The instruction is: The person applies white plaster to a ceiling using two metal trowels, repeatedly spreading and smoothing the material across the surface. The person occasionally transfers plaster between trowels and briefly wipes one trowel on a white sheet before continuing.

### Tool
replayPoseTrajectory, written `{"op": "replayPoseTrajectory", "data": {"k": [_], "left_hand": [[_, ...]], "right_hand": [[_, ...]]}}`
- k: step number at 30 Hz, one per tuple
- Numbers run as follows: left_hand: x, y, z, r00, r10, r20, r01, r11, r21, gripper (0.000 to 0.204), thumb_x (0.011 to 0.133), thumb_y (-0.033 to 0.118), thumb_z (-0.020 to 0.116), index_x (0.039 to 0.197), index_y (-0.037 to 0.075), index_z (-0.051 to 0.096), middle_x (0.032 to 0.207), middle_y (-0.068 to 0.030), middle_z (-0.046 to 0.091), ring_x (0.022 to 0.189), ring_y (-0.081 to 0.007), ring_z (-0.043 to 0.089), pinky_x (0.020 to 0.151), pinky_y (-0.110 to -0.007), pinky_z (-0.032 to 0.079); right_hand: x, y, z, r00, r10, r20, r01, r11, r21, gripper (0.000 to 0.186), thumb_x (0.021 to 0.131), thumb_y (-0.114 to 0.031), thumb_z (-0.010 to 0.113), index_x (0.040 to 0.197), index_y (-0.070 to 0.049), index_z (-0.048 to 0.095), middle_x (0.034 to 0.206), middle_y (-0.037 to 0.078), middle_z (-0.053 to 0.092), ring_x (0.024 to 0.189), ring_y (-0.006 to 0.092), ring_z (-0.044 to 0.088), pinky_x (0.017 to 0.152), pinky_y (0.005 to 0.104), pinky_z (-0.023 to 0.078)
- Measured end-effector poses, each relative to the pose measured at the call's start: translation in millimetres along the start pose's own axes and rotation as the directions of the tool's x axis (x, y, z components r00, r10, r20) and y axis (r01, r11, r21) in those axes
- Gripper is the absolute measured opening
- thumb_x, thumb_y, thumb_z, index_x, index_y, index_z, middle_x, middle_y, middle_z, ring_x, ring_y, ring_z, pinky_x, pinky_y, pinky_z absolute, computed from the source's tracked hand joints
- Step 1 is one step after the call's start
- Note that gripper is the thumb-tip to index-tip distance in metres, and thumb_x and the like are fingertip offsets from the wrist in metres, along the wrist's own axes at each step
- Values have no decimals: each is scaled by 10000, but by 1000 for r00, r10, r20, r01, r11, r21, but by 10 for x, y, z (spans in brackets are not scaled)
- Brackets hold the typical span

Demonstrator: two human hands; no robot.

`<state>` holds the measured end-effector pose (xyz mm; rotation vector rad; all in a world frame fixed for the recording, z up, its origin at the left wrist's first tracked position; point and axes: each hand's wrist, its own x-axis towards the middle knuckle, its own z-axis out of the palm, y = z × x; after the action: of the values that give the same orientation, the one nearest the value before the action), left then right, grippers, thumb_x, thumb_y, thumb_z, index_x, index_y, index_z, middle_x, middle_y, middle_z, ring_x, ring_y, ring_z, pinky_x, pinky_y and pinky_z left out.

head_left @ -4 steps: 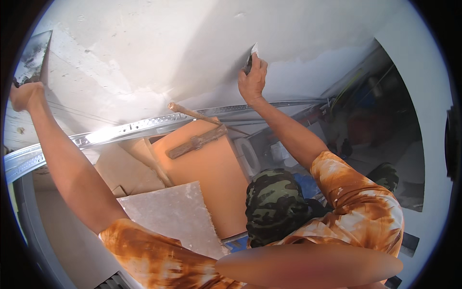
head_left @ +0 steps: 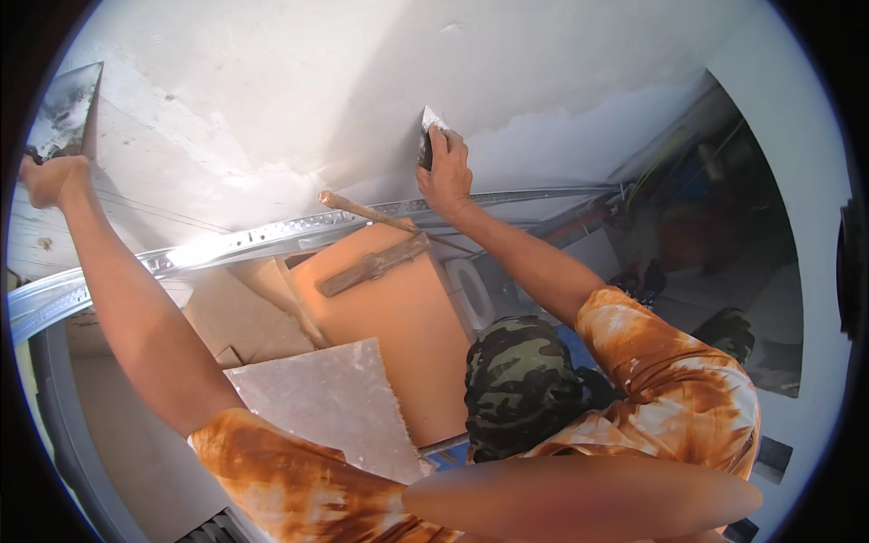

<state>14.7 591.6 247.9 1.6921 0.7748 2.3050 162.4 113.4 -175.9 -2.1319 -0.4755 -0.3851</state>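
At the far left, my left hand point(head_left: 56, 179) is closed round the dark handle of a wide metal putty knife point(head_left: 74, 101). Its broad blade is smeared with pale filler and tilts up beside the wall. Near the middle, the fingers of my right hand point(head_left: 447, 178) wrap a smaller putty knife point(head_left: 433, 119), whose pale-smeared blade lies at the wall surface. Grey-white plaster coats the wall point(head_left: 272, 81), with a brighter, ragged-edged patch to the right of my right hand.
Perforated metal profiles point(head_left: 226, 246) cross beneath my arms. Below them are an orange board point(head_left: 407, 335), brown cardboard point(head_left: 240, 308) and a rough-edged grey slab point(head_left: 317, 398). A wooden stick point(head_left: 353, 209) and a dark wooden piece point(head_left: 371, 265) lie there. My camouflage-covered knee point(head_left: 516, 389) shows lower right.
My right hand and its putty knife have moved left and slightly down along the wall. The left hand has barely shifted, still holding its wide knife.
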Motion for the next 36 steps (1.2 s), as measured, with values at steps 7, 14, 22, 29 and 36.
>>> {"op": "replayPoseTrajectory", "data": {"k": [7,14,22,29,36], "left_hand": [[-591,1014,-194,933,-355,59,301,683,-665,387,903,262,604,948,-120,650,995,-126,655,862,-232,629,752,-359,509],[-740,1365,-386,882,-387,271,448,503,-739,415,1009,317,536,1201,-42,617,1185,-93,644,1036,-235,647,896,-370,527],[-2900,3024,-1589,198,-345,918,965,-95,-244,340,1069,315,492,1242,38,589,1143,-69,651,1030,-193,645,884,-388,549],[-3256,3196,-2365,-179,-261,948,947,-306,95,272,1016,229,542,1187,22,586,1101,-100,653,988,-205,676,840,-413,591],[-2837,2816,-2347,78,-258,963,912,408,35,202,1008,182,553,1073,-1,609,983,-76,668,785,-130,662,670,-302,556]], "right_hand": [[-380,863,-1096,821,447,354,-545,434,717,407,965,-70,545,1367,-16,536,1164,102,669,982,248,702,813,383,586],[-752,1066,-2381,725,519,454,-452,-139,881,361,1023,-175,576,1346,-17,544,1294,96,626,1173,265,623,1020,465,512],[-313,-404,-3255,949,-230,-215,286,344,894,413,1071,-238,519,1415,-10,510,1390,121,562,1269,301,550,1094,465,426],[-428,-1261,-3346,640,-683,351,698,708,104,461,962,-6,562,1396,-151,610,1368,237,537,1295,433,509,1109,485,400],[-212,-1490,-3011,787,-514,340,541,841,20,579,890,100,564,1358,-228,653,1344,193,580,1222,406,556,1015,488,463]]}}
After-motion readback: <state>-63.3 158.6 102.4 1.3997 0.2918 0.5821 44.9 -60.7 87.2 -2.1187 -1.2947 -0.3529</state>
